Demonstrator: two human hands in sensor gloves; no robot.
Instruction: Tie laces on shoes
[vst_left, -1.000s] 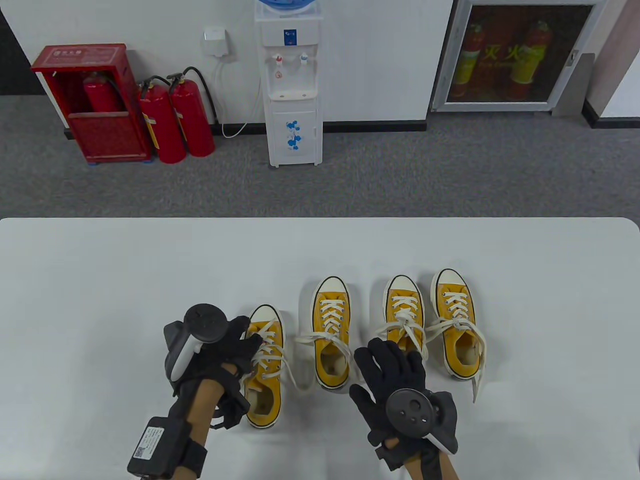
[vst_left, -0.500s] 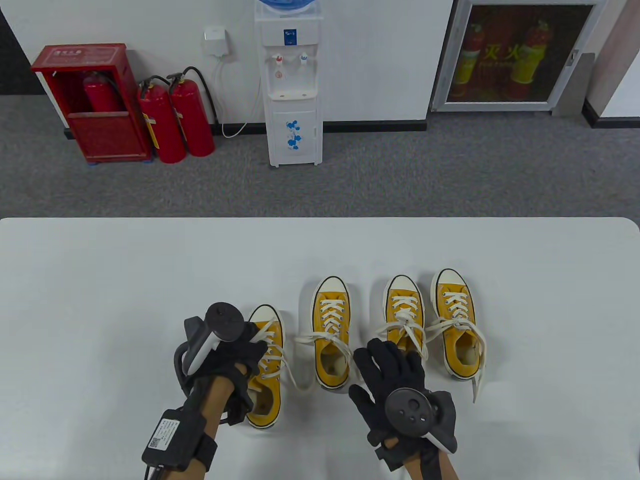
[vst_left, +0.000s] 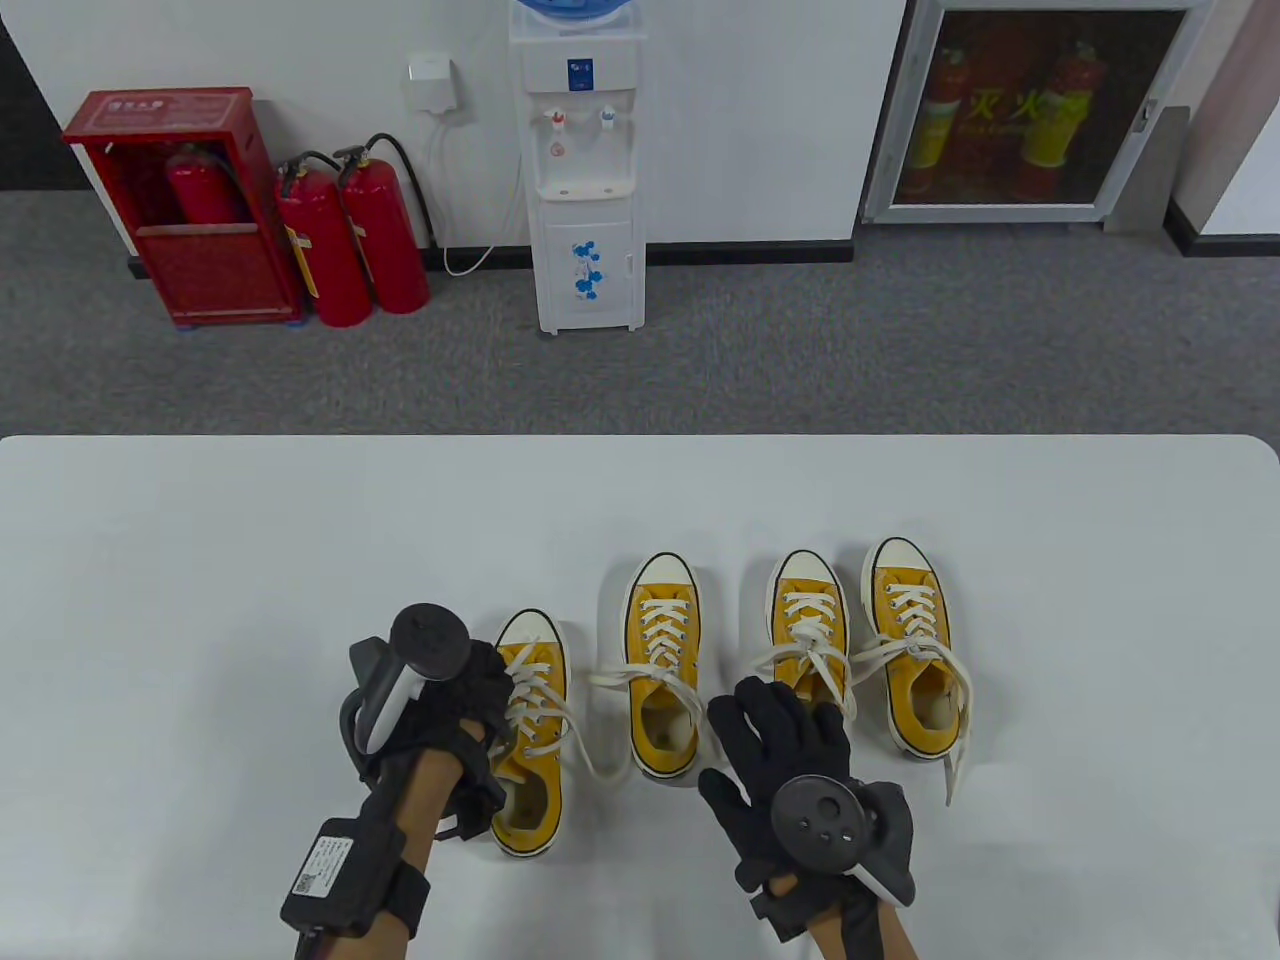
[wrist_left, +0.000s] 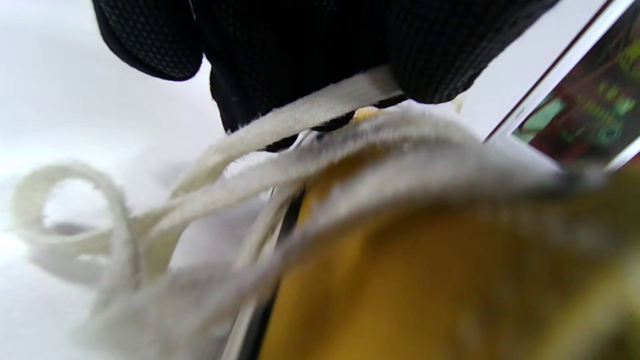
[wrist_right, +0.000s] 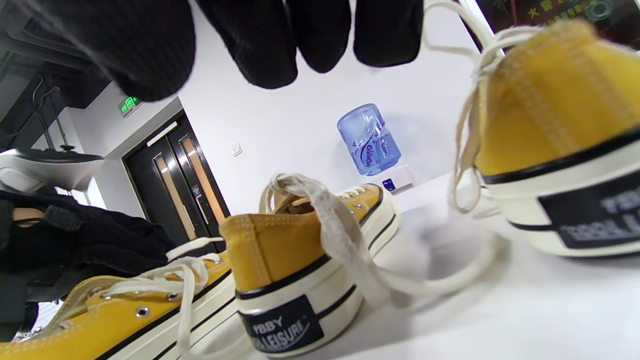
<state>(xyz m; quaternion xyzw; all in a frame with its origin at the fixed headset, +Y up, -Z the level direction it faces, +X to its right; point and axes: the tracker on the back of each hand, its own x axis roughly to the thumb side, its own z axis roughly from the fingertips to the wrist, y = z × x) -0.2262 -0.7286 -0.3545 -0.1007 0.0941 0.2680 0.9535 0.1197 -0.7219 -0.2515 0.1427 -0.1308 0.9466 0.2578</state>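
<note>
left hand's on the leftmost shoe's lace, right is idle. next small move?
Probably bring the right hand across to the leftmost yellow shoe and take its other loose lace end. The left hand already pinches one white lace, the right hand holds nothing, and that shoe shows no bow.

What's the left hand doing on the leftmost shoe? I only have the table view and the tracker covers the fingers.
Observer: In the left wrist view the left hand's fingers pinch a white lace above the leftmost shoe.
Operator: Right hand holding anything?
Observer: No. The right wrist view shows the right hand's fingertips hanging free, nothing between them.
Operator: Any branding on the shoes?
Observer: The second shoe's heel patch, seen from the right wrist, ends in LEISURE; the rest is unclear.
</note>
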